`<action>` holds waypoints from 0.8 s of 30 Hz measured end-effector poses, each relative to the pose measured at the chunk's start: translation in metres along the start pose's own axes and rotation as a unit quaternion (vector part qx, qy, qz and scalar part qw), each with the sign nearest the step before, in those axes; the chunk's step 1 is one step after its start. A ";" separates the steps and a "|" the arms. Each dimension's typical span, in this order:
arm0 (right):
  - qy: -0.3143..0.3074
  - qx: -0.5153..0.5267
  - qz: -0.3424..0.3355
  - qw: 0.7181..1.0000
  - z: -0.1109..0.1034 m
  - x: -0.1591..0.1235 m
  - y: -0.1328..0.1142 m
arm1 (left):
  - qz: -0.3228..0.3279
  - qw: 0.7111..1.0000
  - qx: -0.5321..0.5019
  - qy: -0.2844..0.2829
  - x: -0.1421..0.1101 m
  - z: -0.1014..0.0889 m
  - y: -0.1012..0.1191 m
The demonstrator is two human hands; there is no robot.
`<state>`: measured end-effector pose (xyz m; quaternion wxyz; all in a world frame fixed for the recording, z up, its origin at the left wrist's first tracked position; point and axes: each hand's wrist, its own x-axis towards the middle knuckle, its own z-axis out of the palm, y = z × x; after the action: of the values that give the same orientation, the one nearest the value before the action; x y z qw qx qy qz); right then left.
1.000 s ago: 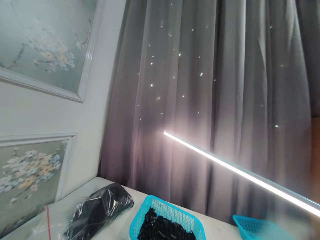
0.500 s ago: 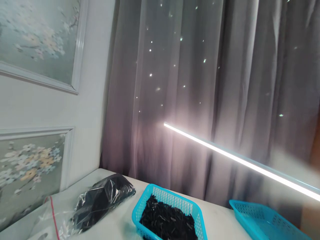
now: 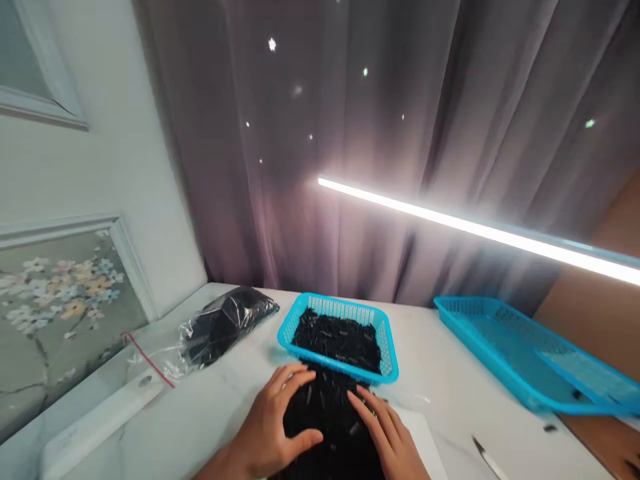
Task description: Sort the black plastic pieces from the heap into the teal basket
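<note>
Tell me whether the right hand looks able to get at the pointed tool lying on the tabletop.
Likely yes: the right hand is at the black pile, fingers spread, and only white sheet and tabletop show between it and the pointed tool.

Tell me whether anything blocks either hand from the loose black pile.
Nothing visible does: the left hand and right hand flank the loose black pile directly. The blue basket sits beyond it, not between.
</note>
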<state>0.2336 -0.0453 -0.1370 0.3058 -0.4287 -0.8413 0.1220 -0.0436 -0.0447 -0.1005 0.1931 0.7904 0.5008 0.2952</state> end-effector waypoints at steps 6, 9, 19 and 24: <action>-0.183 -0.041 0.006 0.982 -0.011 0.024 -0.043 | 0.015 0.994 -0.038 -0.105 -0.005 0.003 -0.004; -0.181 -0.051 0.008 0.982 -0.007 0.043 -0.053 | 0.011 0.993 -0.063 -0.099 -0.003 0.013 -0.002; -0.090 -0.009 0.013 0.996 -0.003 0.058 -0.050 | 0.029 0.995 -0.094 -0.024 0.001 0.011 0.011; -0.066 0.064 0.035 0.995 -0.020 0.068 -0.050 | 0.045 0.993 -0.105 0.021 0.010 -0.005 0.026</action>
<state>0.1839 -0.0223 -0.0702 0.2717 -0.4285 -0.8347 0.2141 -0.0261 -0.0465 -0.0787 0.2513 0.7812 0.4349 0.3708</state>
